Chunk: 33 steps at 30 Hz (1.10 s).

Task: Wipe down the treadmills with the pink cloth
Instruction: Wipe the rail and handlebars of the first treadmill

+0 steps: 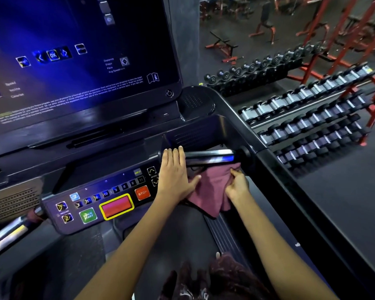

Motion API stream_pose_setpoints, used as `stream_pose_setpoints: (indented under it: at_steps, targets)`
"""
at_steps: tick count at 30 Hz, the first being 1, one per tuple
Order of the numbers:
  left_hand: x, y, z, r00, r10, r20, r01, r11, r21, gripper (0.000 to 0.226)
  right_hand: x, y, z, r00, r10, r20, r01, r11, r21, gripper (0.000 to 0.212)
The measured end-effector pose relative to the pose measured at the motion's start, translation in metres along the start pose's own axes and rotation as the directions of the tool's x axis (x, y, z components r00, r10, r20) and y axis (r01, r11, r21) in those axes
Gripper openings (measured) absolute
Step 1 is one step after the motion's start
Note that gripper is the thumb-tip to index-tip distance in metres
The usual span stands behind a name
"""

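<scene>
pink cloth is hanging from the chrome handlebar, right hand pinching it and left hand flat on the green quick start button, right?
Not quite. In the head view the left hand lies flat on the chrome handlebar end, well away from the green quick start button. The rest holds: the pink cloth hangs from the bar and the right hand pinches it.

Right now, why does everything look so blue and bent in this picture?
Head view: the lit console screen casts blue light in a dim gym, with glare on the chrome handlebar; the wide-angle lens curves the dumbbell racks; far benches look soft.
</scene>
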<state>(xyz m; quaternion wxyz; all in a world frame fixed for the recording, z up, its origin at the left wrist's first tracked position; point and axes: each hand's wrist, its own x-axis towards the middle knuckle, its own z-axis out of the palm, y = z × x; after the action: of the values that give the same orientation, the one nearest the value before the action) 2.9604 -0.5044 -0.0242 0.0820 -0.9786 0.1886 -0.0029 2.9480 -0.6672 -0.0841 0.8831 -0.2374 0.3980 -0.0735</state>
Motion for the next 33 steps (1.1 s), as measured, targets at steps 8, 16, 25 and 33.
stream_pose_setpoints:
  at_steps: [8, 16, 25, 33]
  targets:
    - [0.021, 0.03, 0.006, 0.998, -0.039, -0.042, 0.031, 0.984, -0.176, 0.092, -0.008, -0.018, 0.004, 0.899, -0.381, -0.215, 0.284, 0.883, -0.374, 0.024]
    - [0.019, 0.029, 0.014, 0.994, -0.029, -0.104, 0.009, 0.982, -0.19, 0.077, -0.055, -0.066, 0.043, 0.646, -0.749, 0.147, 0.578, 0.354, -0.735, 0.041]
    - [0.017, 0.028, 0.014, 0.985, 0.0, -0.171, -0.022, 0.992, -0.123, 0.068, -0.057, -0.178, 0.095, 0.292, -0.867, 0.405, 0.65, -0.13, -0.748, 0.03]
    - [0.018, 0.028, 0.017, 0.983, -0.015, -0.182, -0.002, 0.995, -0.097, 0.067, -0.032, -0.201, 0.132, -0.032, -0.491, 0.871, 0.548, -0.737, -0.395, 0.039]
